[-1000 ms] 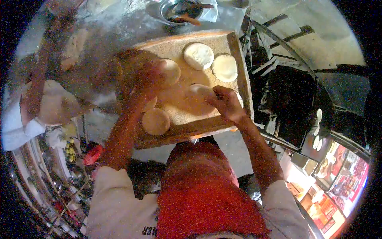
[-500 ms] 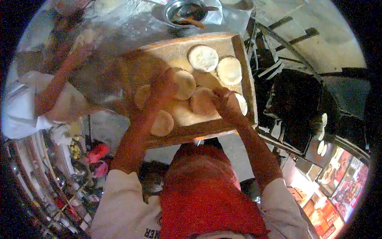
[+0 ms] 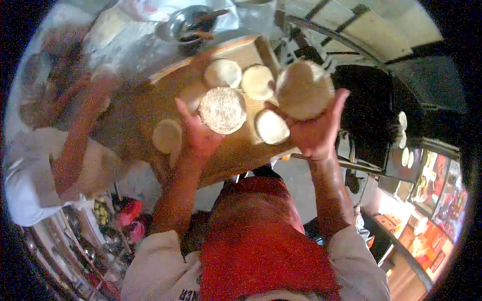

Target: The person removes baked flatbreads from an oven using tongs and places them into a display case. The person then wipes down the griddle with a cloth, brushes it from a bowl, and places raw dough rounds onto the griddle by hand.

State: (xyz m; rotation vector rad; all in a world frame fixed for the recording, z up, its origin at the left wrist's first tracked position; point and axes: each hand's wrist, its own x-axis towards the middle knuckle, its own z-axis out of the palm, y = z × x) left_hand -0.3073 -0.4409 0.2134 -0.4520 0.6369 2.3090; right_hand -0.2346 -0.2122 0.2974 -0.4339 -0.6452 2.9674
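Observation:
My left hand (image 3: 201,131) supports a round dough disc (image 3: 223,111) with a speckled, seed-like coating, its thumb sticking up at the left. On the right, my right hand (image 3: 315,131) has a second disc (image 3: 304,90) resting against palm and fingers, slightly blurred. Both are raised over a wooden tray (image 3: 211,173). Pale discs lie in the tray: one at the back (image 3: 223,73), one beside it (image 3: 257,82) and one between my hands (image 3: 272,126). Another disc (image 3: 167,136) sits in shadow left of my left hand.
A metal bowl (image 3: 193,24) with a wooden-handled utensil stands behind the tray on a floury table (image 3: 120,42). At the left is another person's arm (image 3: 80,130). A dark box-like structure (image 3: 362,115) stands at the right, with pale discs (image 3: 403,138) beyond.
Both hands have come up from the tray, each now with a disc on its palm. The tray and bowl appear farther left in the view.

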